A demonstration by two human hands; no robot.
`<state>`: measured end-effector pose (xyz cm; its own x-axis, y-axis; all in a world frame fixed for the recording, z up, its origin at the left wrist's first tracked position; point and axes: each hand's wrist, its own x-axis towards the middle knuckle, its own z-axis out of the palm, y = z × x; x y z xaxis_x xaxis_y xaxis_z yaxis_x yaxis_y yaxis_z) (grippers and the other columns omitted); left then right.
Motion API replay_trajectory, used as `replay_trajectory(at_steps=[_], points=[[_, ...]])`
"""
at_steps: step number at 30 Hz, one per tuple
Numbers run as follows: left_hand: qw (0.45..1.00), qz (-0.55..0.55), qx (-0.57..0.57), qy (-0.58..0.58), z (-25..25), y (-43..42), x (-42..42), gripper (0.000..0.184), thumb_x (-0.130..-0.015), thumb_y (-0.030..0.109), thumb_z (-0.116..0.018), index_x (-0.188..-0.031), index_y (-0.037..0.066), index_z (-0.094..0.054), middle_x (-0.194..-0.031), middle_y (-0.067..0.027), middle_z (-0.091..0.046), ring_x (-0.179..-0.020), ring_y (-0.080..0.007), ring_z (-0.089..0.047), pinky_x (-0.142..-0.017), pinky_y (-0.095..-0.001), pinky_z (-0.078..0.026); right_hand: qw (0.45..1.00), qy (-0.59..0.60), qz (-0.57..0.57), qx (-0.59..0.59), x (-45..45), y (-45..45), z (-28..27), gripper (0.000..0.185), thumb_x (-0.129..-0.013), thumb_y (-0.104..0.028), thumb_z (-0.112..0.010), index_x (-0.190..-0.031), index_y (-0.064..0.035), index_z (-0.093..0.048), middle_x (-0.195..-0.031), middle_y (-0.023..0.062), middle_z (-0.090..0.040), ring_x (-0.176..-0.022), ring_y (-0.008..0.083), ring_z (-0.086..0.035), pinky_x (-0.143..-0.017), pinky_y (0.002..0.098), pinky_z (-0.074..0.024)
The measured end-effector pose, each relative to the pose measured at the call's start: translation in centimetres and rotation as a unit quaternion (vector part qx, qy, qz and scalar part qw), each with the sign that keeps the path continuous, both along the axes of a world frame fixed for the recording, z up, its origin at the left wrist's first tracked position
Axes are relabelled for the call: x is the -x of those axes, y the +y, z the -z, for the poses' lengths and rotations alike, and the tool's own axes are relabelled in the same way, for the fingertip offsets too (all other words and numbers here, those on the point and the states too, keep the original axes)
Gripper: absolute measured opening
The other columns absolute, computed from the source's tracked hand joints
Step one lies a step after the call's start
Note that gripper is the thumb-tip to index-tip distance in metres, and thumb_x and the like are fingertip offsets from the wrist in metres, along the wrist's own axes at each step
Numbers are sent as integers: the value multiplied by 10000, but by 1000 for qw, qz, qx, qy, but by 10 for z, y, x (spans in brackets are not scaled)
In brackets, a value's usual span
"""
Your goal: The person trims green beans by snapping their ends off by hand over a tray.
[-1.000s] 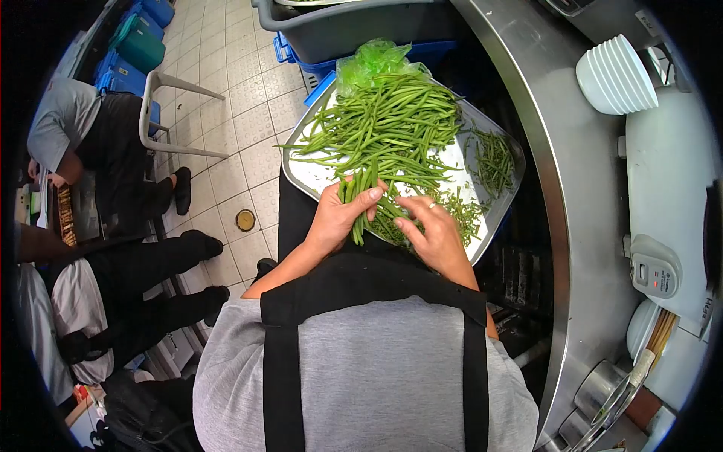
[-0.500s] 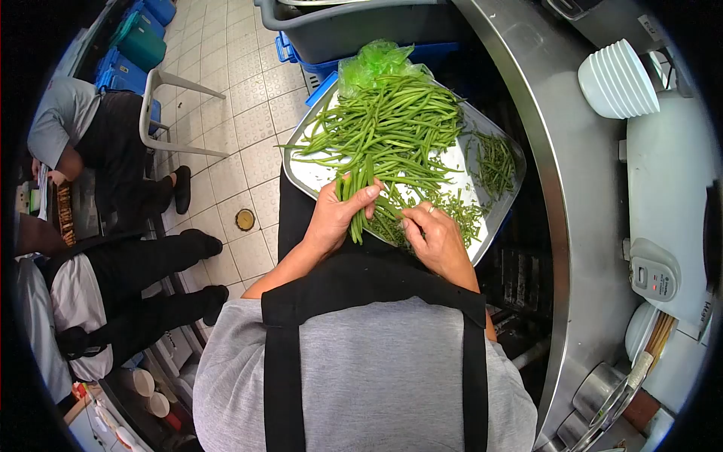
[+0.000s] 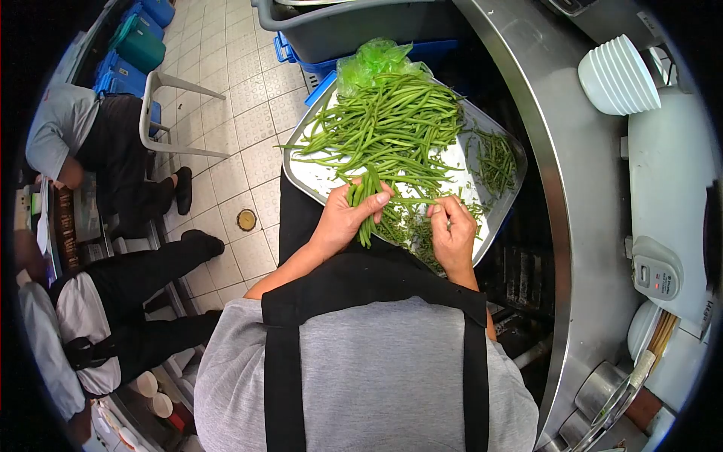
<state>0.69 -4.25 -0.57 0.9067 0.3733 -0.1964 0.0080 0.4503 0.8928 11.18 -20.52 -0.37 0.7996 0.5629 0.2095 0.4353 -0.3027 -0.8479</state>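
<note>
Shifted outward since the earlier frame: the right hand [image 3: 454, 232], thumb and fingertips pinched on one green bean [image 3: 413, 201]. That bean lies crosswise over the tray [image 3: 310, 175], spanning the gap, neither hand nearer; its other end meets the left hand [image 3: 340, 220], curled around a bunch of beans [image 3: 367, 184]. Heaped beans [image 3: 384, 120] lie ahead.
</note>
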Motion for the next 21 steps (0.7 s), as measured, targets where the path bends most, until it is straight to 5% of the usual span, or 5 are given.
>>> replay_trajectory(at_steps=[5, 8, 13, 16, 21], points=[[1000, -13, -4, -16, -2, -1, 0, 168, -904, 175, -615, -953, 15, -601, -738, -11, -572, -621, -74, -514, -584, -212, -410, 954, 265, 34, -134, -14, -17, 16, 200, -934, -138, -471, -774, -31, -525, -654, 10, -485, -563, 101, -441, -566, 268, -397], [999, -42, 18, 8, 1, 10, 4, 183, -889, 189, -635, -949, 20, -598, -706, -14, -567, -622, -75, -520, -580, -216, -413, 916, 292, 89, -259, -32, -25, 13, 215, -962, -164, -451, -795, -51, -524, -647, -24, -462, -540, 64, -404, -505, 214, -314], [990, -113, 75, 45, -3, 12, -1, 204, -873, 206, -653, -947, 23, -599, -731, -25, -581, -644, -94, -542, -605, -229, -440, 987, 153, 19, -48, -27, -25, 5, 270, -901, -89, -554, -1167, -76, -600, -681, -17, -494, -577, 80, -400, -521, 225, -330], [988, -134, 62, 39, 4, 13, -1, 196, -874, 212, -638, -931, 29, -592, -774, -34, -580, -666, -111, -548, -598, -230, -439, 970, -151, -32, 187, -15, -11, 13, 247, -810, -120, -646, -1057, -112, -648, -863, 98, -584, -702, 254, -597, -624, 348, -478], [987, -129, 88, 34, 4, 26, 2, 146, -874, 175, -641, -858, 53, -563, -712, -23, -577, -611, -93, -526, -570, -230, -422, 962, -103, -159, 197, 6, 11, 24, 196, -786, -154, -683, -949, -52, -645, -898, 129, -581, -780, 320, -610, -685, 404, -497]])
